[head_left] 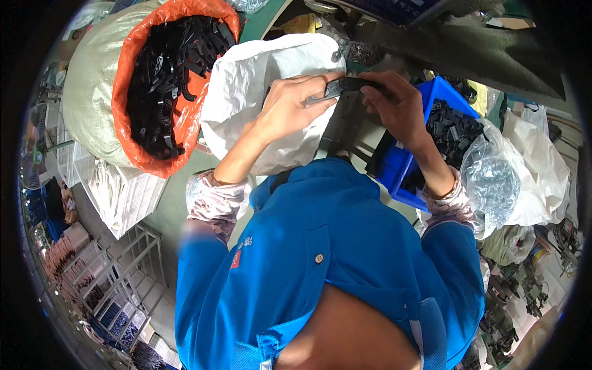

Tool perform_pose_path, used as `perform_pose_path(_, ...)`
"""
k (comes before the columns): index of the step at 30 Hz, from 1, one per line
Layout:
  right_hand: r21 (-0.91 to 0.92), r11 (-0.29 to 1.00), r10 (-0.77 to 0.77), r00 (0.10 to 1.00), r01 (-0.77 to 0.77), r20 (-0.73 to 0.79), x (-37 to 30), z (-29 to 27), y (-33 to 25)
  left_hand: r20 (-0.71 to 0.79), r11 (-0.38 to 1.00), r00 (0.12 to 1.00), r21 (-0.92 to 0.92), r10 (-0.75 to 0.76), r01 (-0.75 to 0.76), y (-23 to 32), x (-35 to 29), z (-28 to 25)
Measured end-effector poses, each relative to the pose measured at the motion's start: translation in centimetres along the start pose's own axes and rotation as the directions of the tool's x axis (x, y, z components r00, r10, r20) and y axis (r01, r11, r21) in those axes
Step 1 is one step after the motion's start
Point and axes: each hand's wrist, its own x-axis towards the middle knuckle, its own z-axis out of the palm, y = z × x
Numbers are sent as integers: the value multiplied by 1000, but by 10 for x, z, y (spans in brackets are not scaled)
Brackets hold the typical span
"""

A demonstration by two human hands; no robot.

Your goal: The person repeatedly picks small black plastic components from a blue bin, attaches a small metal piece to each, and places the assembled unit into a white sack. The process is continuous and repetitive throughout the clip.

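Note:
Between my two hands is a small part with a grey, shiny end (332, 90) on the left and a dark black end (353, 84) on the right. My left hand (290, 106) pinches the grey end between thumb and fingers. My right hand (398, 106) has its fingers closed round the black end. Whether this is one piece or two joined pieces, I cannot tell. Just below my left hand is an open white sack (237, 92), partly covered by that hand and forearm.
Left of the white sack stands a woven sack with an orange liner (126, 92), full of black plastic parts (163, 86). A blue bin (401, 166) by my right forearm holds small black pieces (453, 126). Dark machinery (481, 55) stands ahead; white crates (123, 191) are stacked at left.

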Motion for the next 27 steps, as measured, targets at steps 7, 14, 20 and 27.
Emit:
perform_pose_path(7, -9, 984, -178, 976, 179, -127, 22, 18, 15, 131, 954, 976, 223, 174, -200, -22, 25, -29)
perform_pose_path(14, -136, 966, -247, 942, 220, -228, 38, 23, 13, 180, 937, 963, 251, 201, -242, -28, 56, -49)
perform_pose_path(20, 4, 994, -101, 951, 106, -293, 36, 27, 22, 205, 968, 967, 165, 152, -188, -33, 68, -49)
perform_pose_path(27, 96, 988, 139, 965, -120, -224, 45, 26, 24, 396, 951, 918, 281, 7, -129, -52, 78, -43)
